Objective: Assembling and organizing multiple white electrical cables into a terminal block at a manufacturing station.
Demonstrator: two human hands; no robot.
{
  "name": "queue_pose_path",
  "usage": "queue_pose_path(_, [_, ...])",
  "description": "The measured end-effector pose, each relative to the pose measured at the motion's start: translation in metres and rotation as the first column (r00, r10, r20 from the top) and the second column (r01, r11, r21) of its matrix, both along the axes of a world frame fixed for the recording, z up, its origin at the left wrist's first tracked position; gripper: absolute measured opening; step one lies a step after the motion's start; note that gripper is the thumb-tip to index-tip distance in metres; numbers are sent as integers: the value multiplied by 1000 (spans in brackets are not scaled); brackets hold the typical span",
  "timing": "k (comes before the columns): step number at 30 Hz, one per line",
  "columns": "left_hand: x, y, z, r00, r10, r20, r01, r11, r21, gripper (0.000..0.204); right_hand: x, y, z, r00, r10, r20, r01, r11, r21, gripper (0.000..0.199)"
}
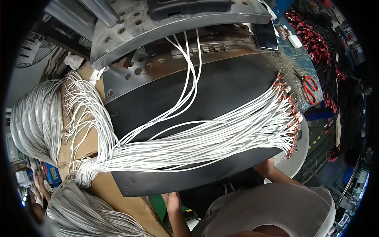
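Note:
A thick bundle of white cables (pixel 189 147) lies across a black mat (pixel 158 93), fanning out to the right into small connector ends with red-orange parts (pixel 291 118). Three or so white cables (pixel 188 79) rise from the bundle to beneath the metal press plate (pixel 181 23). At the mat's front edge, left of centre, is my left hand (pixel 173 200), its fingertips hidden by the edge. My right hand (pixel 265 167) is under the front edge farther right, below the connector ends; its fingers are mostly hidden too. Whether either hand holds anything does not show.
Coiled grey-white cable (pixel 37 118) stands at left, with another cable bundle (pixel 90 211) below it on cardboard (pixel 118 197). Red-handled pliers (pixel 310 89) and a dark phone (pixel 266 36) rest at right. Beyond hang black cables with red ends (pixel 310 33). A round white stool (pixel 302 154) stands below.

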State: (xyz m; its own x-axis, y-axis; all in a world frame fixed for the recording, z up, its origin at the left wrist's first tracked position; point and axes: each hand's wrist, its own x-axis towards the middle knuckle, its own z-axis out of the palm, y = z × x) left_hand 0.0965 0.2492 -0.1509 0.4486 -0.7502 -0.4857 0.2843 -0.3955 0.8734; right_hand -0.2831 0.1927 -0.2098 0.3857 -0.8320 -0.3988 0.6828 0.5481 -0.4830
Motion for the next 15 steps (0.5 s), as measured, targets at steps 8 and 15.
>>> queue_pose_path(8, [-7, -70, 129, 376, -913, -155, 922, 385, -29, 33, 53, -24, 96, 730, 670, -137, -665, 742, 85, 45])
queue_pose_path(15, [-57, -234, 182, 67, -146, 987, 911, 411, -1, 32, 107, -147, 259, 661, 101, -744, -717, -208, -665, 26])
